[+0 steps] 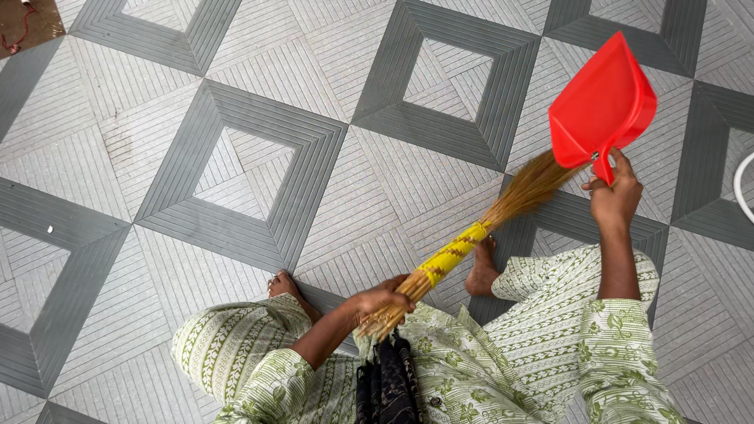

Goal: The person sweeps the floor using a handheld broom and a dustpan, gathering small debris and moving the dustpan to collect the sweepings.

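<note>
Over a floor (pixel 196 118) of grey and pale ridged tiles laid in nested diamonds, I stand barefoot, my left foot (pixel 284 284) on a dark band of tile. My left hand (pixel 382 299) is wrapped tight around the butt end of a straw broom (pixel 479 228), just below its yellow woven binding, and the broom slants up to the right, off the ground. My right foot (pixel 482 271) shows just under the binding. Farther right, the broom's loose brown bristles fan out and reach the lip of a red plastic dustpan (pixel 601 106), touching its lower edge. My right hand (pixel 615 195) grips the dustpan's short handle, fingers closed about it, holding the pan tilted with its mouth down toward the bristles, above the tiles.
</note>
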